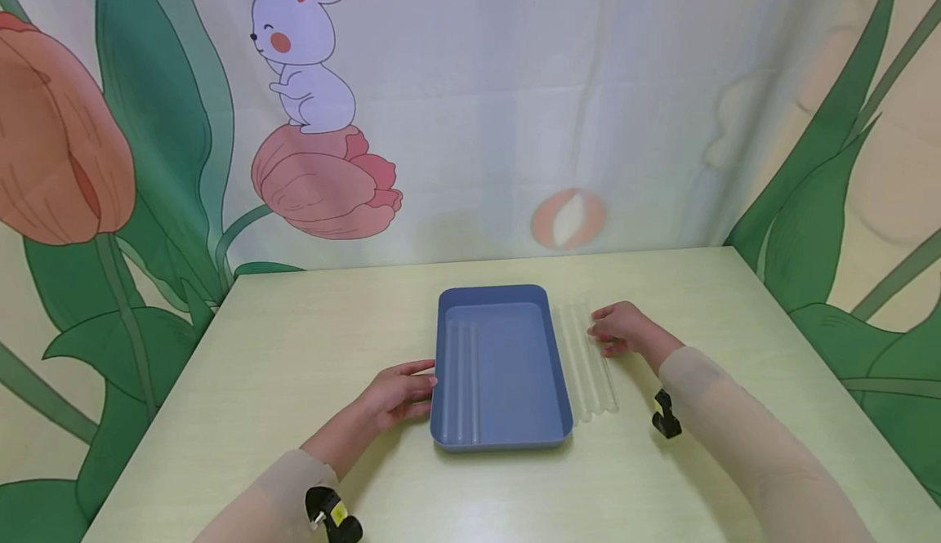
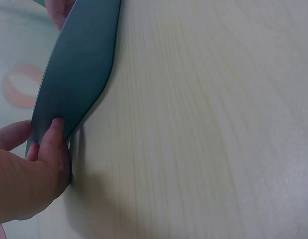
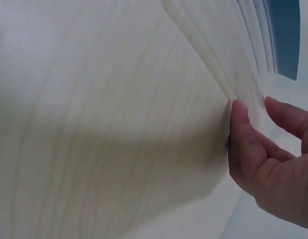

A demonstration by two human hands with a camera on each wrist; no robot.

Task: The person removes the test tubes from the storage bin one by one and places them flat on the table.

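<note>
A blue rectangular tray (image 1: 522, 371) lies on the table, with a few clear tubes (image 1: 461, 388) lengthwise along its left side. My left hand (image 1: 400, 396) touches the tray's left wall, its fingertips (image 2: 56, 124) against the outside. Beside the tray's right wall, several more clear tubes (image 1: 581, 371) lie side by side on the table. My right hand (image 1: 625, 331) is at the far part of the outermost clear tube (image 1: 609, 388), which it pinches between thumb and fingers. In the right wrist view this tube (image 3: 206, 55) runs up from the fingertips.
The pale wood-grain table (image 1: 309, 339) extends around the tray on all sides. A curtain (image 1: 470, 118) printed with a rabbit and tulips hangs behind its far edge. Black camera mounts (image 1: 334, 514) sit on both sleeved wrists.
</note>
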